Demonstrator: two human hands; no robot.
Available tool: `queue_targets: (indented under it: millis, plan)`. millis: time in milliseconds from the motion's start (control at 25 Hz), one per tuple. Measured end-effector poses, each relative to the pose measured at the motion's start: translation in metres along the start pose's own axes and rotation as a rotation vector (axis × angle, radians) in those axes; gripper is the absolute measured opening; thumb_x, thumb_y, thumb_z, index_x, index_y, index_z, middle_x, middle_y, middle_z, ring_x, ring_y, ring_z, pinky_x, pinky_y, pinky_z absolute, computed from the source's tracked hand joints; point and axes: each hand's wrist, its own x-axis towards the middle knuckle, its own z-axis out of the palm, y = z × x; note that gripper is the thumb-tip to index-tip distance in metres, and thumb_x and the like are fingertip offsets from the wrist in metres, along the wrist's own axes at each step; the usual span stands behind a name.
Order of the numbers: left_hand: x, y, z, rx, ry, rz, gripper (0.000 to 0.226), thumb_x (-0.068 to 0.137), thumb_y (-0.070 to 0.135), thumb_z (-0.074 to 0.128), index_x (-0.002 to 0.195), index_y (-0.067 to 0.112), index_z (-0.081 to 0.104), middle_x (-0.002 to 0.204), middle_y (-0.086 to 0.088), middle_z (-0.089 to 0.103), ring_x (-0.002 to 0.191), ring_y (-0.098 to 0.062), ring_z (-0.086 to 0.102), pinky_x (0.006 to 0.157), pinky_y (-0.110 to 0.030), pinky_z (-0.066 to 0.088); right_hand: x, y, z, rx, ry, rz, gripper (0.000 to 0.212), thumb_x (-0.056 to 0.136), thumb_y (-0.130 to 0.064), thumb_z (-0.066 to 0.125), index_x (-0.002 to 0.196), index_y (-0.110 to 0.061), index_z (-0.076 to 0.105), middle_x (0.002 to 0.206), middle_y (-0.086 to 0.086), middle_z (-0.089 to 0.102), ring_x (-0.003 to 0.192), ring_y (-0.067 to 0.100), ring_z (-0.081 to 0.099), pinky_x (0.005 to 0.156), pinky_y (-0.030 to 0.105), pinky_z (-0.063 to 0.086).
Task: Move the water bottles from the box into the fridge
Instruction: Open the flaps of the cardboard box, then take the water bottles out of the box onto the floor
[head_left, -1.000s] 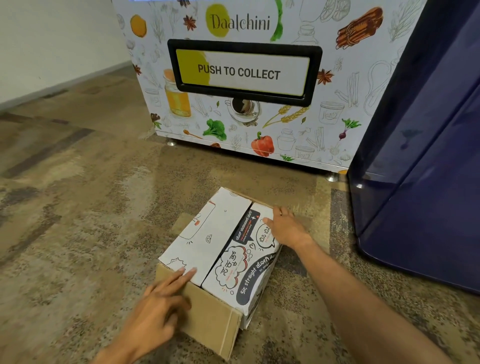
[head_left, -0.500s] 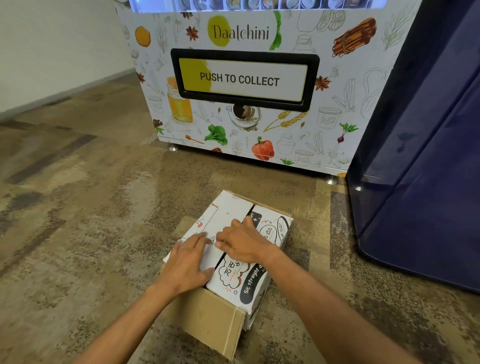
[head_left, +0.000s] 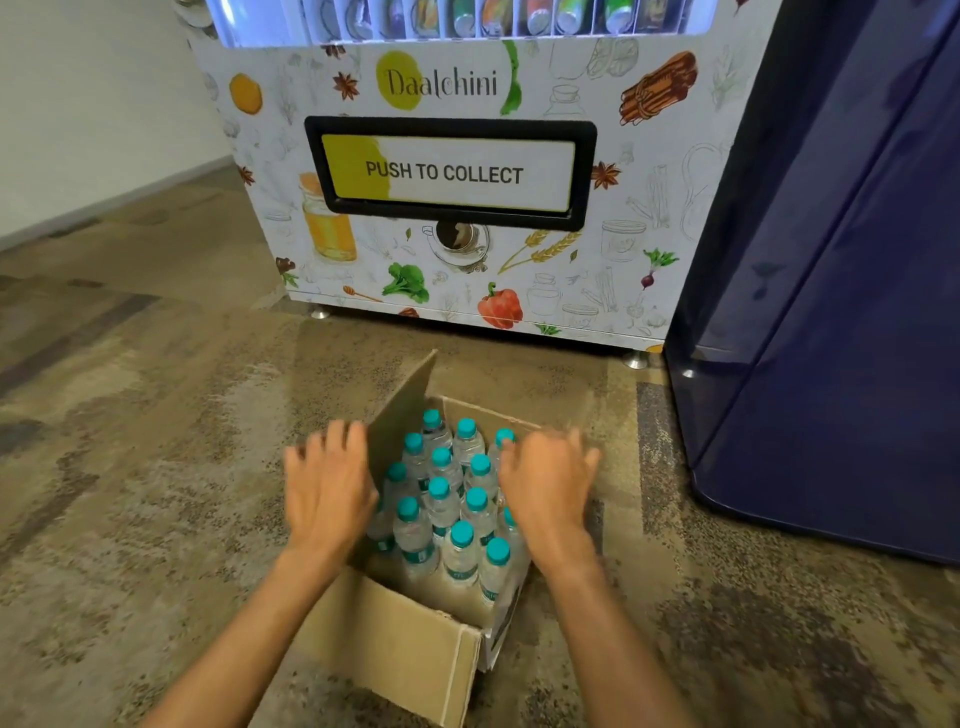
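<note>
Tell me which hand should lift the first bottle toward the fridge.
Probably the right hand: it is beside the bottles and nearer the blue fridge; the left hand is at the raised flap.

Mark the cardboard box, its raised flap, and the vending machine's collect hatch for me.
cardboard box (head_left: 395, 639), head view, on its near outer panel.
raised flap (head_left: 402, 413), head view, on its brown inner face.
collect hatch (head_left: 447, 174), head view, on the PUSH TO COLLECT label.

Box (head_left: 410, 639): top flaps, shut half a second ago, now spread; left flap (head_left: 402, 415) stands raised. Water bottles (head_left: 441, 499): now exposed. Left hand (head_left: 327, 488), right hand (head_left: 545, 483): parted from centre seam to opposite sides.
</note>
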Motion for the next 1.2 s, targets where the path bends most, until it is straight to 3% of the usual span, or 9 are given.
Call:
queue_targets:
  millis: [120, 240, 320, 440, 600, 800, 880, 1040, 1200]
  plan:
    - [0.012, -0.026, 0.014, 0.146, 0.004, -0.104, 0.035, 0.068, 0.015, 0.07, 0.1, 0.006, 0.059, 0.108, -0.016, 0.052, 0.096, -0.032, 0.047, 0.077, -0.044, 0.031, -0.016, 0.022, -0.003, 0.041, -0.079, 0.216, 0.033, 0.095, -0.048, 0.045, 0.101, -0.021, 0.063, 0.109, 0.0, 0.059, 0.106, 0.021, 0.048, 0.093, 0.044, 0.032]
    - [0.004, -0.044, 0.045, 0.079, -0.117, -0.112, 0.043, 0.082, 0.034, 0.066, 0.114, 0.005, 0.061, 0.13, -0.019, 0.049, 0.12, -0.034, 0.045, 0.09, -0.049, 0.035, -0.029, 0.038, 0.035, 0.175, -0.245, 0.364, 0.049, 0.092, -0.055, 0.046, 0.123, -0.017, 0.047, 0.12, 0.006, 0.053, 0.112, 0.028, 0.049, 0.095, 0.05, 0.038]
    - [-0.006, -0.044, 0.07, -0.107, -0.332, -0.174, 0.049, 0.094, 0.048, 0.05, 0.127, 0.012, 0.054, 0.129, -0.014, 0.055, 0.113, -0.028, 0.055, 0.089, -0.043, 0.046, -0.039, 0.043, 0.056, 0.397, -0.34, 0.466, 0.061, 0.092, -0.052, 0.049, 0.135, -0.012, 0.035, 0.126, 0.008, 0.052, 0.113, 0.029, 0.053, 0.094, 0.048, 0.044]
    - [-0.015, -0.041, 0.089, -0.405, -0.531, -0.355, 0.046, 0.099, 0.05, 0.038, 0.124, 0.015, 0.054, 0.093, -0.007, 0.066, 0.08, -0.02, 0.063, 0.069, -0.034, 0.055, -0.053, 0.038, 0.065, 0.695, -0.44, 0.561, 0.052, 0.1, -0.036, 0.044, 0.143, -0.012, 0.029, 0.132, 0.011, 0.055, 0.116, 0.026, 0.057, 0.077, 0.026, 0.047]
    - [-0.016, -0.045, 0.098, -0.415, -0.498, -0.34, 0.026, 0.101, 0.032, 0.046, 0.103, 0.012, 0.061, 0.084, -0.008, 0.066, 0.076, -0.022, 0.062, 0.07, -0.037, 0.054, -0.06, 0.026, 0.078, 0.712, -0.391, 0.496, 0.056, 0.102, -0.032, 0.04, 0.152, -0.017, 0.02, 0.132, 0.011, 0.056, 0.116, 0.026, 0.058, 0.091, 0.034, 0.049]
    - [-0.03, -0.045, 0.099, -0.41, -0.422, -0.388, 0.024, 0.1, 0.028, 0.049, 0.093, 0.01, 0.063, 0.074, -0.006, 0.063, 0.068, -0.022, 0.06, 0.064, -0.035, 0.051, -0.054, 0.021, 0.08, 0.695, -0.395, 0.45, 0.057, 0.103, -0.03, 0.038, 0.153, -0.015, 0.017, 0.128, 0.013, 0.057, 0.108, 0.024, 0.06, 0.086, 0.032, 0.048]
    - [-0.036, -0.042, 0.097, -0.431, -0.403, -0.438, 0.021, 0.1, 0.027, 0.049, 0.093, 0.011, 0.062, 0.073, -0.006, 0.062, 0.067, -0.022, 0.06, 0.062, -0.035, 0.051, -0.047, 0.023, 0.079, 0.698, -0.426, 0.429, 0.057, 0.103, -0.029, 0.039, 0.153, -0.015, 0.017, 0.135, 0.012, 0.053, 0.118, 0.026, 0.056, 0.095, 0.034, 0.046]
    - [-0.047, -0.043, 0.095, -0.434, -0.366, -0.518, 0.024, 0.1, 0.027, 0.047, 0.097, 0.009, 0.062, 0.075, -0.009, 0.063, 0.069, -0.026, 0.06, 0.062, -0.035, 0.05, -0.029, 0.027, 0.084, 0.715, -0.5, 0.33, 0.054, 0.102, -0.029, 0.04, 0.152, -0.018, 0.024, 0.133, 0.007, 0.057, 0.113, 0.022, 0.059, 0.1, 0.037, 0.048]
    - [-0.052, -0.042, 0.092, -0.403, -0.367, -0.591, 0.027, 0.101, 0.03, 0.043, 0.096, 0.012, 0.062, 0.076, -0.009, 0.064, 0.07, -0.026, 0.061, 0.063, -0.036, 0.053, -0.017, 0.026, 0.083, 0.688, -0.548, 0.257, 0.054, 0.102, -0.03, 0.037, 0.152, -0.017, 0.022, 0.143, 0.008, 0.048, 0.129, 0.028, 0.048, 0.106, 0.038, 0.039]
